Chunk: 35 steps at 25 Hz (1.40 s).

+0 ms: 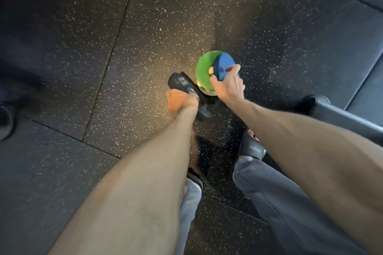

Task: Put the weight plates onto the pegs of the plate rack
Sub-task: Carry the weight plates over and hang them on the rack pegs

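left hand [179, 102]: fingers curled round black plate [181, 81]
right hand [227, 87]: gripping blue plate [223, 65], over green plate [203, 73]

Dim overall; warm light pool on floor [145, 64] near green plate [204, 68], corners dark, hands motion-blurred, wide-angle edge stretch.

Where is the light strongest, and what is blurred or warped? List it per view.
Head view: a warm pool of light falls on the rubber floor around the green plate and blue plate, fading to dark corners; the left hand gripping the black plate is motion-smeared, the right hand crisper; the wide lens swells both forearms toward the bottom edge.
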Available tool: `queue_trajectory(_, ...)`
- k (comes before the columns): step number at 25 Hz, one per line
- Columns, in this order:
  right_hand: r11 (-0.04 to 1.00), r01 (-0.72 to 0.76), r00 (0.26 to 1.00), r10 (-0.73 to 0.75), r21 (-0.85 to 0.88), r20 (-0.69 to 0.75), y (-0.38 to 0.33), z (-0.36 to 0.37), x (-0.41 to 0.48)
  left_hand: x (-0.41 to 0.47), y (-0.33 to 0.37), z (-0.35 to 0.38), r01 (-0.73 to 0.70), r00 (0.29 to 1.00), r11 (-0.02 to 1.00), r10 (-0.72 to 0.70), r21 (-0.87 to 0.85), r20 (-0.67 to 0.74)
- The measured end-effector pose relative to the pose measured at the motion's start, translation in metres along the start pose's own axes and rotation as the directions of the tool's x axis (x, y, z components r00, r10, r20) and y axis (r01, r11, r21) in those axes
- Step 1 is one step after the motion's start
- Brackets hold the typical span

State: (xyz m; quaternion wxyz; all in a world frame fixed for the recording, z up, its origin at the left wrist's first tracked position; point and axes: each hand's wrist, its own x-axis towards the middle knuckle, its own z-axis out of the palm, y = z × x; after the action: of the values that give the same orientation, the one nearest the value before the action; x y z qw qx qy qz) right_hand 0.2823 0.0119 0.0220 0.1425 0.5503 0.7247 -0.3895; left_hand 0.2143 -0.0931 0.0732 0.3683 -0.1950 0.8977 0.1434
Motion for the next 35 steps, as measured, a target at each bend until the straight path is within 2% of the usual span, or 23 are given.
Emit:
queue_trajectory(4,0.975,-0.105,0.991,0.086,0.197,0.1,-0.003,-0.048,-0.079,-0.066,-0.022,-0.059,-0.046,0.998,0.976,0.037,0.213,0.046)
queue_trajectory(8,0.99,-0.108,0.985,0.094,0.09,0.142,-0.008,-0.093,-0.179,-0.141,-0.023,-0.126,-0.192,0.981,0.917,0.168,0.351,0.098)
queue_trajectory(11,0.995,-0.095,0.991,0.097,-0.022,0.087,-0.002,-0.125,-0.251,-0.195,-0.022,-0.176,-0.363,0.93,0.781,0.341,0.508,0.14)
queue_trajectory(13,0.991,-0.129,0.991,0.13,-0.019,0.036,0.002,-0.147,-0.295,-0.228,-0.018,-0.203,-0.506,0.844,0.617,0.499,0.603,0.198)
queue_trajectory(16,0.971,-0.22,0.971,0.227,0.094,-0.074,0.006,-0.184,-0.361,-0.284,-0.011,-0.237,-0.661,0.668,0.327,0.667,0.675,0.331)
queue_trajectory(21,0.887,-0.3,0.903,0.383,0.351,-0.195,0.019,-0.247,-0.447,-0.378,-0.01,-0.256,-0.767,0.403,-0.068,0.724,0.638,0.56)
queue_trajectory(24,0.834,-0.297,0.853,0.45,0.464,-0.263,0.043,-0.271,-0.499,-0.434,-0.026,-0.246,-0.761,0.252,-0.295,0.686,0.578,0.683)
queue_trajectory(28,0.724,-0.322,0.773,0.573,0.61,-0.272,0.088,-0.294,-0.564,-0.512,-0.049,-0.219,-0.697,0.046,-0.555,0.598,0.455,0.8)
queue_trajectory(32,0.603,-0.35,0.677,0.692,0.717,-0.251,0.154,-0.313,-0.622,-0.605,-0.076,-0.168,-0.508,-0.165,-0.823,0.384,0.255,0.909)
queue_trajectory(35,0.523,-0.349,0.584,0.77,0.778,-0.255,0.198,-0.329,-0.654,-0.664,-0.089,-0.127,-0.374,-0.265,-0.922,0.206,0.096,0.942)
